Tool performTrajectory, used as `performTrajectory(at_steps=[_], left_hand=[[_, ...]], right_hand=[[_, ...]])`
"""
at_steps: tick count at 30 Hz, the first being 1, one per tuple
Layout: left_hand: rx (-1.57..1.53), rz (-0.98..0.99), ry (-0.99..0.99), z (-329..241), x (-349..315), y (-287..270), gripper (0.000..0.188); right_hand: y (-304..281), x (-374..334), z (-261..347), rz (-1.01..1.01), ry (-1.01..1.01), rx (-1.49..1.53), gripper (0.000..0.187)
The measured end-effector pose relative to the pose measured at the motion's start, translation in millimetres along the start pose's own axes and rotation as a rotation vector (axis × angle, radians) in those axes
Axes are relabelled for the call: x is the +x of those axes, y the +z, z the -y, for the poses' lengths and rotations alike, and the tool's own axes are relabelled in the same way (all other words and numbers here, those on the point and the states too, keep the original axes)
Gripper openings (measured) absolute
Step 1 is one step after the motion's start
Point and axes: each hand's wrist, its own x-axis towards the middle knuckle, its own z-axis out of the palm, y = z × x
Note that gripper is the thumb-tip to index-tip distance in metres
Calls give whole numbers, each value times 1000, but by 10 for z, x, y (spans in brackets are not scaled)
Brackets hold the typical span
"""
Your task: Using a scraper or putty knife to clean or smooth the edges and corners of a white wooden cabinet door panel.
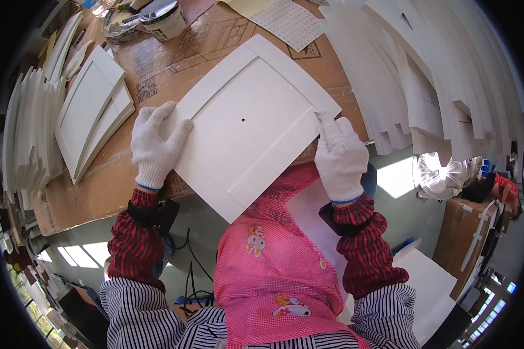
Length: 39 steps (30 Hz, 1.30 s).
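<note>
A white framed panel point(244, 110) with a small dark hole near its middle lies turned cornerwise, partly over the table's near edge. My left hand point(158, 139), in a white knit glove, grips its left corner, with the thumb at the edge. At the right corner my right hand point(339, 152), gloved the same way, is closed on the edge with its fingertips over the face. A small greyish bit shows at those fingertips; I cannot make out what it is. The fingers beneath the panel are hidden.
Cardboard covers the table point(93, 192). Two white panels point(87, 110) lie at left beside stacked white strips point(32, 134). More white boards point(390, 75) are piled at right. A tub point(164, 23) and a dotted sheet point(282, 23) lie at the back. A fan point(442, 174) and a person point(505, 189) are beyond.
</note>
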Motion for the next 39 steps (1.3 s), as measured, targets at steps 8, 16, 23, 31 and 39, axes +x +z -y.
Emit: performTrajectory(at_steps=[8, 16, 23, 31, 39], left_hand=[[34, -18, -48, 30, -52, 84, 47], [51, -17, -56, -32, -13, 49, 46], [23, -56, -88, -54, 37, 59, 47], [40, -51, -47, 26, 4, 86, 47], [18, -47, -35, 30, 3, 87, 47]], right_hand=[[65, -585, 950, 181, -159, 269, 43], [75, -713, 1017, 234, -282, 127, 50], [176, 97, 28, -111, -43, 69, 41], [106, -84, 213, 107, -133, 163, 43], [66, 4, -13, 108, -138, 205, 40]])
